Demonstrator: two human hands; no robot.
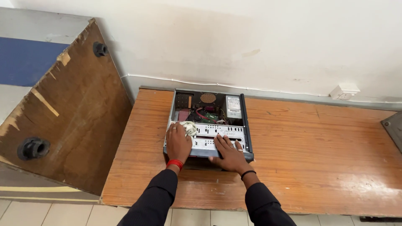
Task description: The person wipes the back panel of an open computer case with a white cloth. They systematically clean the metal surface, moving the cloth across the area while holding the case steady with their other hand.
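An open desktop computer case point(247, 129) lies flat on a wooden table point(318, 159), its inner parts showing: a fan grille, wires and a grey power supply point(233, 106). My left hand point(178, 143) is closed on a crumpled whitish cloth point(190, 127) and presses it onto the metal drive bay point(217, 133) at the case's front left. My right hand point(228, 154) lies flat, fingers spread, on the front right of the drive bay. Both arms wear dark sleeves, with a red band on the left wrist and a black band on the right.
A brown board point(79, 117) with black round feet leans at the left, beside the table. A white wall socket point(344, 91) sits on the wall at the back right. A grey object's corner point(393, 125) shows at the right edge. Tiled floor lies below.
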